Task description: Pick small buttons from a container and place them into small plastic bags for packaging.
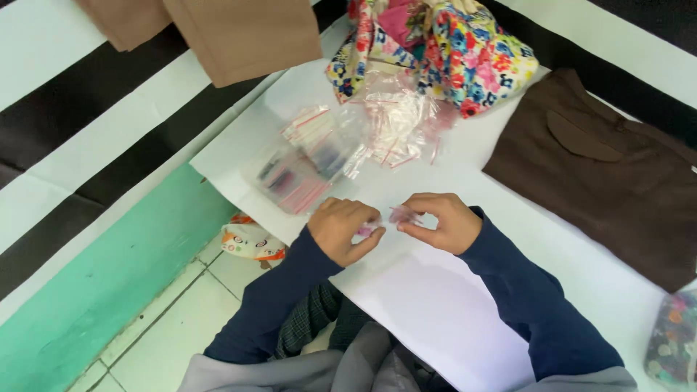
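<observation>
My left hand [341, 229] and my right hand [439, 221] meet over a white table [435, 305], both in dark blue sleeves. Between the fingertips is a tiny clear plastic bag [401, 214] with something pinkish inside; the right hand pinches it, and the left hand's fingers pinch a small pink bit [365, 231] beside it. Just beyond my hands lies a heap of small clear zip bags with red strips [396, 127], and a larger clear bag holding more such packets [301, 170].
A brown garment [610, 174] lies flat at the right. Floral cloth [450, 47] is bunched at the far edge, tan fabric [239, 36] at the top left. A bag of coloured buttons [675, 341] sits at the right edge. Green wall and tiled floor lie to the left.
</observation>
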